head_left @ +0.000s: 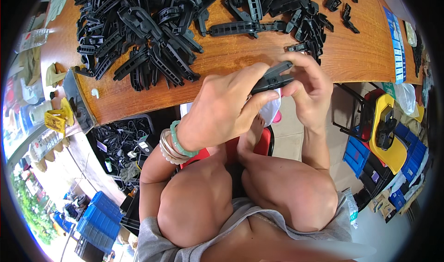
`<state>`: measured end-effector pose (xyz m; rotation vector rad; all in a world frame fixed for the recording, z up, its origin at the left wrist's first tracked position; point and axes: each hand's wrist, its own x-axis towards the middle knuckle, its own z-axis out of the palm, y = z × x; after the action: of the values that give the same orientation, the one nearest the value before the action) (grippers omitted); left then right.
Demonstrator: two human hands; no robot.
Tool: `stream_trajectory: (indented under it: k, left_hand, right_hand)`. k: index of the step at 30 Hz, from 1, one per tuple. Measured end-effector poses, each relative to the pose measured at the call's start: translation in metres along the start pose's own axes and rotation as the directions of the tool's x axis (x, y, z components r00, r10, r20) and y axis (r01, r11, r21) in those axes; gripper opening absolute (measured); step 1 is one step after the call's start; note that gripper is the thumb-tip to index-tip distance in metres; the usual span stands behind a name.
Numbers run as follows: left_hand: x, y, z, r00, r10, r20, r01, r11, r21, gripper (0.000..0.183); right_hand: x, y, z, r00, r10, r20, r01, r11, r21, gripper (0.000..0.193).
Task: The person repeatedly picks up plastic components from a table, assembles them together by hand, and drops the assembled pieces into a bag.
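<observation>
A small black plastic part (pixel 274 79) is held up in front of the table's near edge. My left hand (pixel 226 102) grips it between thumb and fingers and wears a green bangle and pale bracelets at the wrist. From the other side, the curled thumb and forefinger of my right hand (pixel 311 82) close round the part's right end. The fingers hide some of the part. Beyond my hands, a big heap of long black ribbed plastic pieces (pixel 159 61) covers the table's left and middle. A pile of smaller black pieces (pixel 307 24) lies to its right.
The wooden table (pixel 365 54) bears a blue printed sheet (pixel 396 45) at its right. A small white object (pixel 95 93) lies near the left corner. Below left is a bin of black parts (pixel 118 144). A yellow chair (pixel 393 146) and blue crates (pixel 411 146) stand at right.
</observation>
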<state>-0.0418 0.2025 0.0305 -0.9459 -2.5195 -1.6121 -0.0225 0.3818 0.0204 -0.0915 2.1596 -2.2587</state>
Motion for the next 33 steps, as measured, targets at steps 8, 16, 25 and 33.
stream_trajectory:
  k: [8, 16, 25, 33]
  left_hand:
    - [-0.002, 0.003, 0.008, 0.996, -0.059, -0.062, 0.058, 0.998, -0.016, 0.033]
    - [0.007, -0.009, -0.012, 0.988, -0.050, 0.146, 0.052, 0.999, -0.014, 0.037]
    - [0.044, -0.032, -0.009, 0.989, 0.117, -0.087, -0.026, 0.730, 0.683, 0.017]
    - [0.027, -0.004, -0.019, 0.854, -0.398, -0.335, 0.221, 0.861, -0.459, 0.014]
  right_hand:
    - [0.001, 0.003, -0.003, 1.000, -0.007, -0.010, 0.008, 1.000, 0.023, 0.028]
    - [0.001, -0.004, -0.011, 0.997, 0.049, 0.052, -0.055, 0.993, 0.101, 0.026]
    - [0.047, 0.000, -0.004, 0.895, -0.412, 0.171, 0.393, 0.549, -0.737, 0.016]
    - [0.076, 0.002, -0.012, 0.801, -0.411, 0.436, 0.537, 0.170, -0.826, 0.025]
